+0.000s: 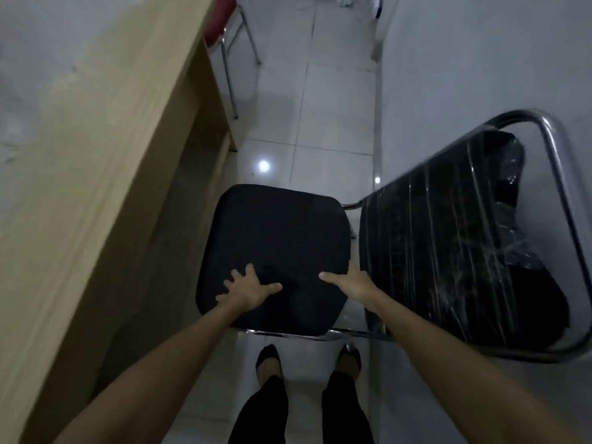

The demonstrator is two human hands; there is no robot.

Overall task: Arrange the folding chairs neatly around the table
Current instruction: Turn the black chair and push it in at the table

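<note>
1. Black folding chair (pixel 368 251), centre and right of the scene, standing on the white tiled floor (pixel 320 107) beside the table (pixel 80 155).
2. Seat (pixel 275 251) of that chair: dark, padded, roughly square with rounded corners, lying flat, its left edge close to the table's side panel.
3. Backrest (pixel 448 251) to the right of the seat: black, wrapped in clear plastic film, framed by a chrome tube (pixel 560 174), leaning against or just beside the pale wall (pixel 480 59) on the right; which of the two not discernible.
4. Left hand (pixel 246 288): fingers spread wide, palm flat on the near left part of the seat, gripping nothing.
5. Right hand (pixel 347 283): at the near right edge of the seat, thumb lying on the cushion, remaining fingers hidden over the edge; grip on the edge likely but not confirmable.
6. Table: light wood-grain, filling the left side, its top edge running diagonally from near left to far centre.
7. Red chair (pixel 221 20): far, at the table's far end, red seat partly visible on thin metal legs.
8. Two feet in dark shoes (pixel 269 357), near centre, planted on the floor just behind the chair's chrome base bar.
9. Bright round reflection (pixel 264 166) on the tiles beyond the seat's far edge.
</note>
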